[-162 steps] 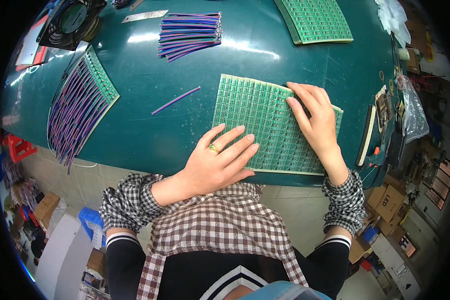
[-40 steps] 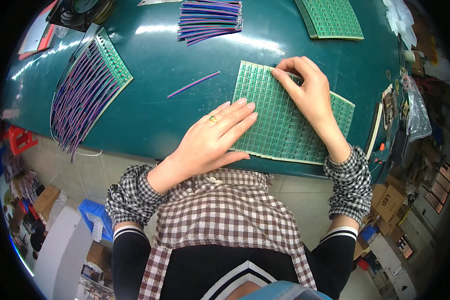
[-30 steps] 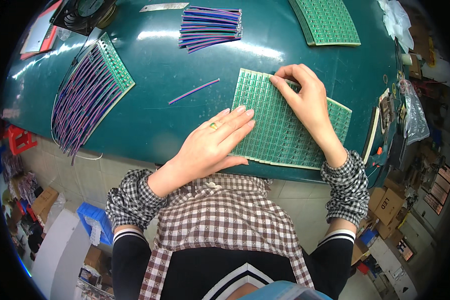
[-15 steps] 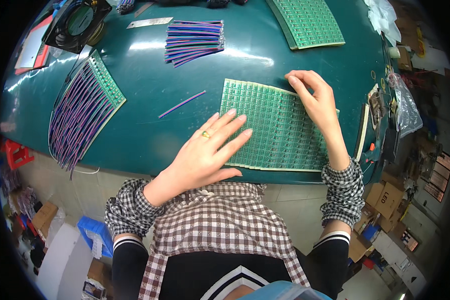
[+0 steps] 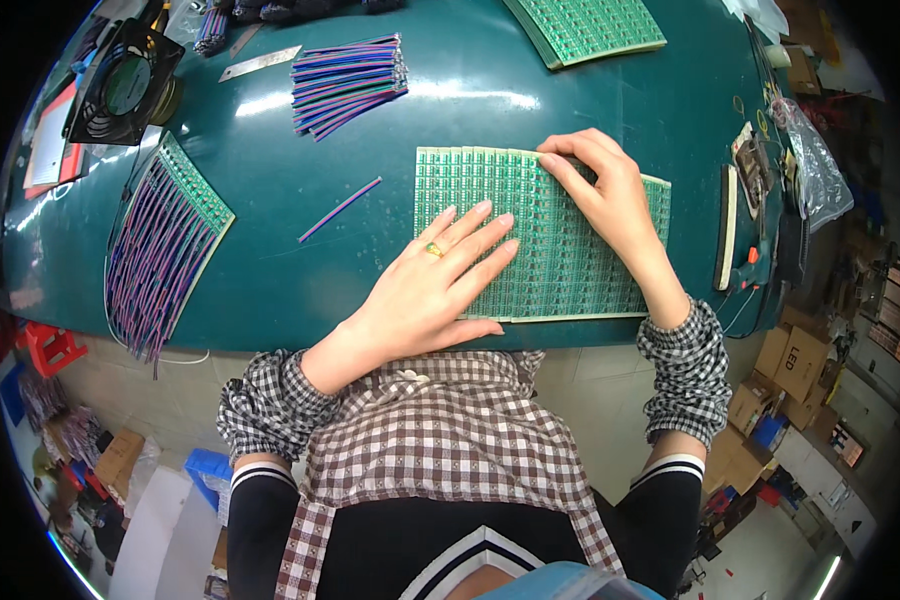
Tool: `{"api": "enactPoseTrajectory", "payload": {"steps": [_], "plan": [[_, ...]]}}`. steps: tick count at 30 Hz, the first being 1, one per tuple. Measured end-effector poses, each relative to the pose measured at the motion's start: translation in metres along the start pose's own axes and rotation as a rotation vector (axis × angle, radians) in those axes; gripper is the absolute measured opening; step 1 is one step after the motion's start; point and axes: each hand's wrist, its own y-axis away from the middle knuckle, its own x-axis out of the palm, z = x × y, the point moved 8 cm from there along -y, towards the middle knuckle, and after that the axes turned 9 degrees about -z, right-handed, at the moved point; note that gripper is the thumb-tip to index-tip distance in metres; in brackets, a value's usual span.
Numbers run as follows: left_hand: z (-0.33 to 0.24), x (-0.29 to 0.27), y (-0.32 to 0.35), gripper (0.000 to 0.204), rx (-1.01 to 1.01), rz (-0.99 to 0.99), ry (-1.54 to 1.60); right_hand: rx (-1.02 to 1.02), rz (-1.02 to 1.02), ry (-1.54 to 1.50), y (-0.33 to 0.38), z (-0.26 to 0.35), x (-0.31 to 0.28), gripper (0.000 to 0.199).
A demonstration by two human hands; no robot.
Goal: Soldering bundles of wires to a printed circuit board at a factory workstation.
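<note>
1. Glossy green tabletop [image 5: 300, 290], streaked with white glare across the far part, its outline bent by the lens.
2. Beyond the near edge, pale floor [image 5: 605, 385]; off to the left, a red stool [image 5: 50, 345] and a blue crate [image 5: 208, 475]; off to the right, cardboard boxes [image 5: 795, 360] in a pile.
3. Right of centre, close to the near edge: green circuit boards [image 5: 570, 250], laid flat in one broad spread.
4. On their left part, left hand [image 5: 435, 280], open and palm down, fingers slightly apart, ring on one finger.
5. At their far edge, right hand [image 5: 610, 195], fingers curled, thumb and fingertips close together; cannot tell whether gripping a board or only touching.
6. Left of the boards, a lone wire [image 5: 340, 208]; farther back, a wire bundle [image 5: 348, 88].
7. Far left, wired boards [image 5: 195, 185], strands hanging past the near edge; behind, a black fan [image 5: 125, 90].
8. Across the far side, a stack of boards [image 5: 590, 25]; at the right rim, a clear plastic bag [image 5: 820, 175].
</note>
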Motion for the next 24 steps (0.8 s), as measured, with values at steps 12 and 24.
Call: {"api": "enactPoseTrajectory", "payload": {"steps": [12, 24], "plan": [[-0.002, 0.0, -0.001, 0.082, -0.028, -0.011, 0.019, 0.006, -0.031, -0.007, -0.001, 0.008, 0.0, 0.016], [0.055, -0.109, 0.043, 0.033, -0.44, -0.481, -0.299, 0.453, -0.844, 0.197, 0.136, -0.142, -0.259, 0.034]]}}
